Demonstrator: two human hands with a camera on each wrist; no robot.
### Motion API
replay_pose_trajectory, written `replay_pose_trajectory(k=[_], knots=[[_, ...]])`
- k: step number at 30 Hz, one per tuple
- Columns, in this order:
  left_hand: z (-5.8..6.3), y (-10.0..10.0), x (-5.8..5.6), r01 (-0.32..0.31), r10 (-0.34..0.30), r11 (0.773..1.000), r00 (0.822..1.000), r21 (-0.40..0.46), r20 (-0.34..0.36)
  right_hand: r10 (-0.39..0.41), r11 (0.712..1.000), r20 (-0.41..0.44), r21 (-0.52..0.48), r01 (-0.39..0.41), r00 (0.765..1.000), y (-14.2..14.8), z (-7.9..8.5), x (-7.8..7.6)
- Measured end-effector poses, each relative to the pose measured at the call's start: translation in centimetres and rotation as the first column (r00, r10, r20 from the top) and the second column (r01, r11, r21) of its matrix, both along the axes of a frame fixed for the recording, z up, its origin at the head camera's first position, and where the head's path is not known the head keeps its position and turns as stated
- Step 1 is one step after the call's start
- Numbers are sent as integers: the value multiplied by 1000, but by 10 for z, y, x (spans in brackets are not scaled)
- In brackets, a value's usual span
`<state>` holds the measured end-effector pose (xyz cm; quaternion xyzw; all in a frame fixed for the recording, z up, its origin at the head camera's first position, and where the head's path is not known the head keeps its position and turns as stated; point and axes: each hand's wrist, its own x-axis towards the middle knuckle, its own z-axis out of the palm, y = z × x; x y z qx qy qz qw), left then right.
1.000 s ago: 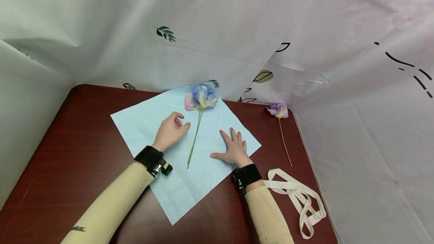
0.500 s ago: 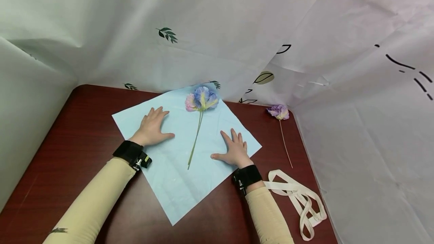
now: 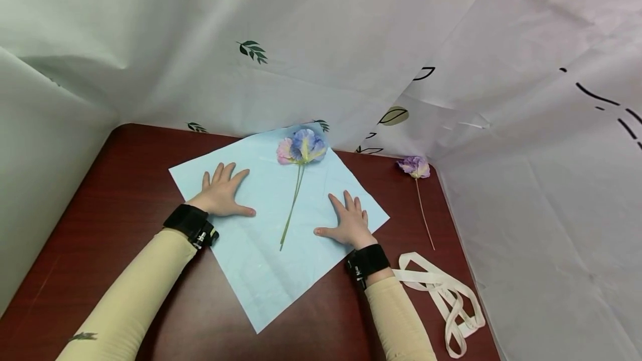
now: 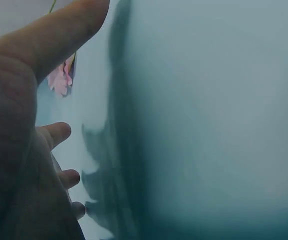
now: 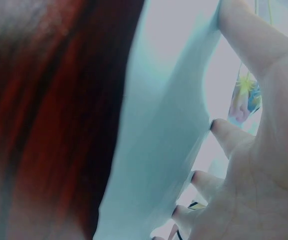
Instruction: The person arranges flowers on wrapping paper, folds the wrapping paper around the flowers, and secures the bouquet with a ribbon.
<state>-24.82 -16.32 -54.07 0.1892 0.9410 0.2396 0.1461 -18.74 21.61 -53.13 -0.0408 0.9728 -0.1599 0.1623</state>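
A light blue square sheet [image 3: 271, 277] lies flat, turned cornerwise. On it rest artificial flowers [image 3: 304, 146] with pink and blue heads at the back and thin green stems [image 3: 291, 210] crossing toward the front. My left hand [image 3: 220, 193], fingers spread, is over the sheet's left part, left of the stems; in the left wrist view its fingertips are close to the sheet and its shadow falls there. My right hand [image 3: 348, 226] has its fingers spread on the sheet's right part, fingertips touching it in the right wrist view. Neither hand holds anything.
At the table's right edge lies a single purple flower [image 3: 415, 166] on a thin stem. In front of it is a loosely looped white ribbon [image 3: 441, 288]. A dark red-brown table [image 3: 100, 222] bears everything. White patterned fabric [image 3: 321, 60] hangs behind and at the sides.
My left hand has moved left, away from the stems, and its curled fingers have spread out over the sheet. The right hand and the flowers have stayed in place.
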Motion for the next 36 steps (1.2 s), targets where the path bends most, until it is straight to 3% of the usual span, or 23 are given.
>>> replay_pose_trajectory(k=[12,20,27,36], knots=[[-9,-3,2,2,-2,1000,1000,19,2,11,1000,6,-6,-11,1000,2,-6,-1],[0,0,3,-9,9,1000,1000,-21,20,3,1000,14,0,-3,1000,1,-2,-2],[-2,1,0,-15,16,999,999,-49,32,10,1000,14,-22,-10,1000,2,-3,-3],[-6,1,-2,-12,13,999,999,-34,43,28,998,70,-65,-24,997,1,15,-7]])
